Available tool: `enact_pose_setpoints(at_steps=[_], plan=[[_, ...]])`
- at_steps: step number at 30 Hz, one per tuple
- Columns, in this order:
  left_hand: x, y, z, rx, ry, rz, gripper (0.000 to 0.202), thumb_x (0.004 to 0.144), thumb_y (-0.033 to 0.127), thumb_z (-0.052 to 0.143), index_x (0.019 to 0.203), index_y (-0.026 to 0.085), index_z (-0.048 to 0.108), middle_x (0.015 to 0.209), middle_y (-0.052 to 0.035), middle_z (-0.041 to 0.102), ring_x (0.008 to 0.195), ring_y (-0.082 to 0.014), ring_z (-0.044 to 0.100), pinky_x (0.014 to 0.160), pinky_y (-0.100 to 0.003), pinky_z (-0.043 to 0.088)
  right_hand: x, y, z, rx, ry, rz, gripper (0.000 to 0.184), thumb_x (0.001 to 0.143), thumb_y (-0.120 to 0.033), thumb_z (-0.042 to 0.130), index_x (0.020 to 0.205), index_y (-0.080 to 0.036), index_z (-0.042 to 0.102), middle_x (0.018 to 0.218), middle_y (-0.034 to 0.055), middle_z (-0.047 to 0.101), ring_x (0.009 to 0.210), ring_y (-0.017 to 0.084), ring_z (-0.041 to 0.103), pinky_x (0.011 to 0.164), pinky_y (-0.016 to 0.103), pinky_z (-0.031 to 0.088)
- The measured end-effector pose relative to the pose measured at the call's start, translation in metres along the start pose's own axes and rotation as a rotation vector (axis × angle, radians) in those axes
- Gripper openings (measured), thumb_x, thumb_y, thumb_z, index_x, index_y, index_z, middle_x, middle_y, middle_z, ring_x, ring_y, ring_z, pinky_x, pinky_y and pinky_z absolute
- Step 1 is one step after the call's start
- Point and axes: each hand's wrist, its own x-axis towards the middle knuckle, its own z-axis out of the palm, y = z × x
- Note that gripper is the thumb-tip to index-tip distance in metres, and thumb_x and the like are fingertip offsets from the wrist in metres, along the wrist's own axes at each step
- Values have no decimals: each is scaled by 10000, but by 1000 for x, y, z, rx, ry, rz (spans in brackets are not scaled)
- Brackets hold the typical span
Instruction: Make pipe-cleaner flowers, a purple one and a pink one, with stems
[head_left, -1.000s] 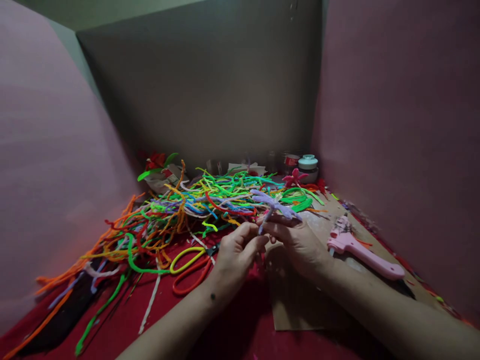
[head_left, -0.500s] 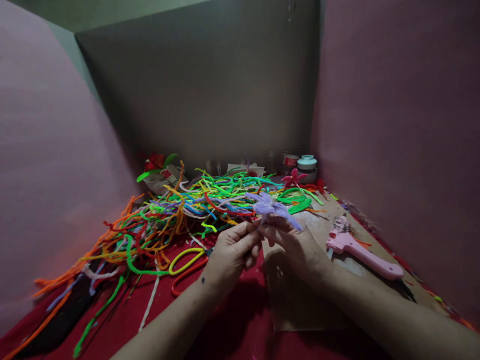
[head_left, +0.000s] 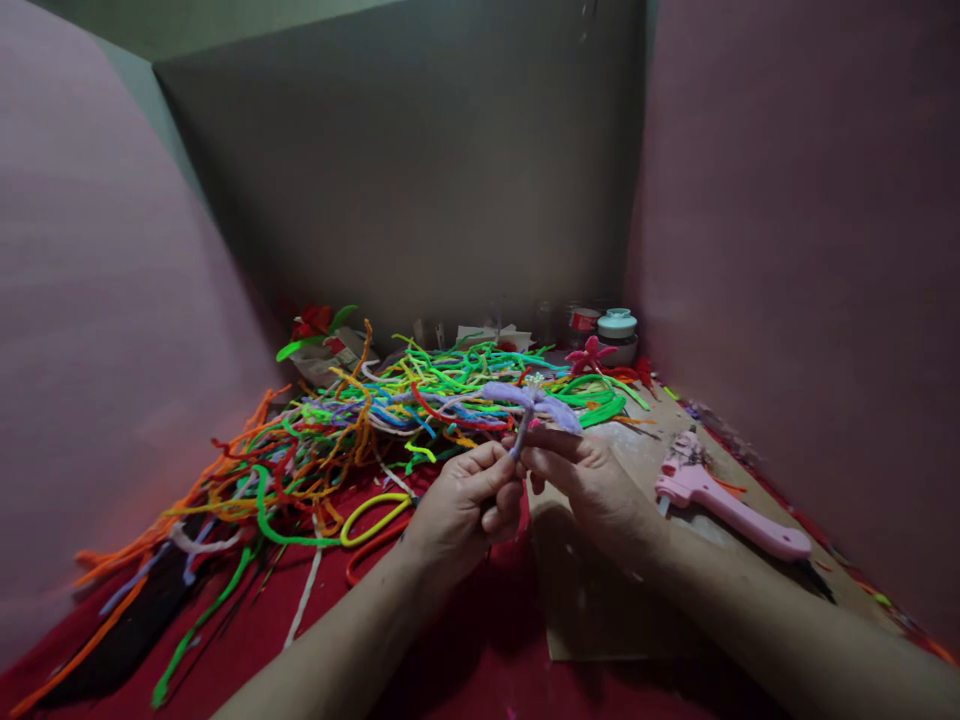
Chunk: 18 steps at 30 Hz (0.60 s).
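A lavender pipe-cleaner flower (head_left: 559, 408) with pale stamen tips at its centre is held up in front of me, petals spread to both sides. My left hand (head_left: 469, 500) is closed, thumb and fingers pinching the lower end of its lavender stem. Beside it, my right hand (head_left: 604, 490) is closed too, thumb and forefinger together at the stem just below the petals. Its other fingers are partly hidden. Behind the flower lies a big tangled heap of coloured pipe cleaners (head_left: 442, 385).
Scissors with yellow and red handles (head_left: 375, 520) lie left of my hands on the red cloth (head_left: 480, 640). A pink glue gun (head_left: 731, 505) rests on a cardboard sheet (head_left: 615, 625) at right. Behind are a pink flower (head_left: 589, 355) and a teal-lidded jar (head_left: 617, 325).
The lavender flower has been turned and tilted, so its stem and pale centre now show and its petals sit lower on the right. Both hands stay close together on it.
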Motion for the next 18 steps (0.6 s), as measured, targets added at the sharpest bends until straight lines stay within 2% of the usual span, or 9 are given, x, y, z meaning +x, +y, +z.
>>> enact_pose_setpoints(at_steps=[5,8,14,18], plan=[[0,-2,-2,-82,-21,-85,181,835,293,594,750,144,537,444,89,350,328,-7,153,319,-114,222,6,8,-8,40,12,-4,84,720,-264,697,781,-229,743,802,14,698,793,160,559,775,307,433],[-1,0,0,-147,-26,-150,121,815,225,601,756,135,547,470,92,353,329,-1,105,298,-108,223,9,11,-13,86,-28,33,106,702,-267,730,801,-232,740,822,13,701,818,161,578,819,321,431],[-2,5,2,-193,-98,-181,53,771,98,587,745,128,553,473,98,362,327,3,61,279,-101,211,10,14,-15,178,-95,107,165,688,-283,749,847,-241,739,764,7,696,739,149,593,788,325,449],[-1,4,0,-141,-106,-176,72,795,177,600,756,138,554,479,95,368,325,-1,99,287,-110,221,10,16,-14,182,-47,75,111,674,-264,755,774,-229,721,753,-1,674,767,159,588,777,320,450]])
